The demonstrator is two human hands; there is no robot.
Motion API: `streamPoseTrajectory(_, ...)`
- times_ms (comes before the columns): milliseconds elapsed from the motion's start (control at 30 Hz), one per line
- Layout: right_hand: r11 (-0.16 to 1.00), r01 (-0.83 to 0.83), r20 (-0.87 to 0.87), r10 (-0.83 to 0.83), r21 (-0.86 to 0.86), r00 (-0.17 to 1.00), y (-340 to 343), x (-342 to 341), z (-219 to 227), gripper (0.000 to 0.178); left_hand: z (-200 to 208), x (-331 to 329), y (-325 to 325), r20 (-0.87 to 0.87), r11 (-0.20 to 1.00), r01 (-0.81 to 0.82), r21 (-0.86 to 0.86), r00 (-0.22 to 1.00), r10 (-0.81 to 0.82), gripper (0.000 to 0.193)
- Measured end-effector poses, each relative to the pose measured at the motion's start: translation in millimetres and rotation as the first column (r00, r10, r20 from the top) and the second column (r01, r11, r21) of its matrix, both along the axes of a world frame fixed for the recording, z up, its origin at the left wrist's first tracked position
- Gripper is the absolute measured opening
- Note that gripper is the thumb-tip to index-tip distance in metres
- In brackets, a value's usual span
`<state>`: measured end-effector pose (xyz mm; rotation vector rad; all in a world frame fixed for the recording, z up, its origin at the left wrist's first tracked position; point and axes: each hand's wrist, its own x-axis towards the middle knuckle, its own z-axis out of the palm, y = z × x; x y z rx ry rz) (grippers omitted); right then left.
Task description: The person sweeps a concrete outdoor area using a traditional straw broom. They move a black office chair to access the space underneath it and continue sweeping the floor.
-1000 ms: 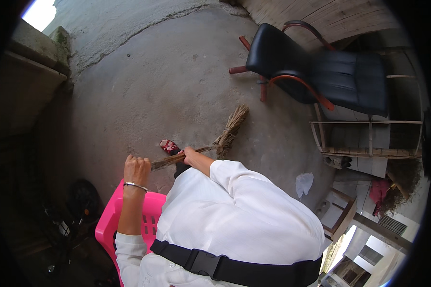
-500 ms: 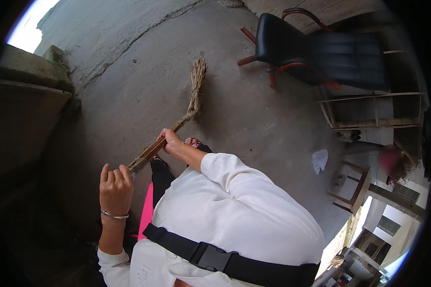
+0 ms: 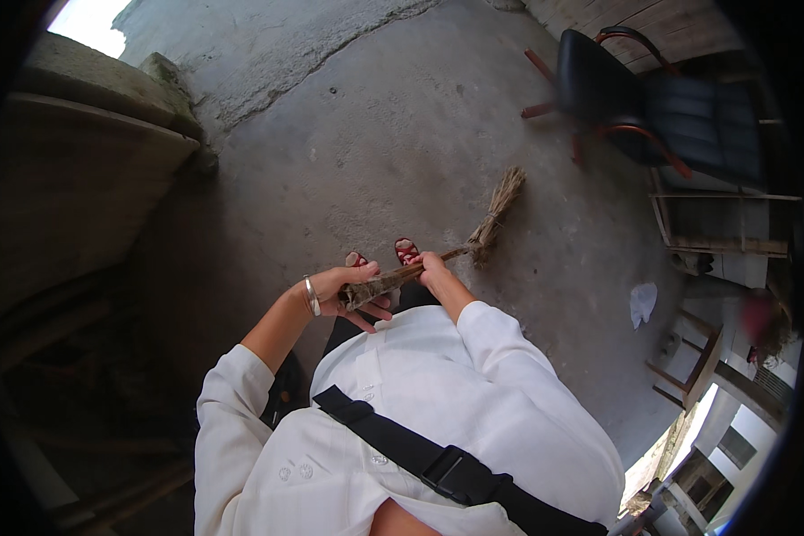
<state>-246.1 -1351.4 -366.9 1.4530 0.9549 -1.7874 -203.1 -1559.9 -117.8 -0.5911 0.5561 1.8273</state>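
Currently gripping broom [image 3: 487, 234] with right hand [image 3: 433, 266], fingers wrapped around the forward part of the handle. Resting the butt end across the left hand [image 3: 332, 284], with thumb above and remaining fingers spread below, not closed around it. Holding the broom diagonally in front of the body, with butt toward the left and bristles pointing forward-right, over floor [image 3: 402, 152]; cannot tell whether in contact. Wearing bracelet [image 3: 312, 296] on left wrist, white shirt [image 3: 473, 375] crossed by black strap [image 3: 393, 442], and red sandals [image 3: 406, 248] just beyond the handle. At forward right, black chair [image 3: 598, 85] with reddish-brown arms and legs; farther back on the right, well apart from the broom, crumpled white plastic [image 3: 642, 305] on the floor, near wooden frame [image 3: 704, 359].
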Motion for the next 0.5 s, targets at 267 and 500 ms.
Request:
streamPoseTrajectory(267,0.992,-0.052,0.128,0.067,-0.118,0.989,-116.1,-9.4,47.4,0.006,47.2,18.6,-50.4,0.208,0.850,-0.523,-0.064,0.826,0.524,0.052)
streamPoseTrajectory(500,0.885,0.087,-0.137,-0.167,-0.458,0.976,-136.3,-31.4,66.5,0.012,98.3,5.7,-39.1,-0.098,0.939,-0.207,-0.275,0.978,0.187,0.072)
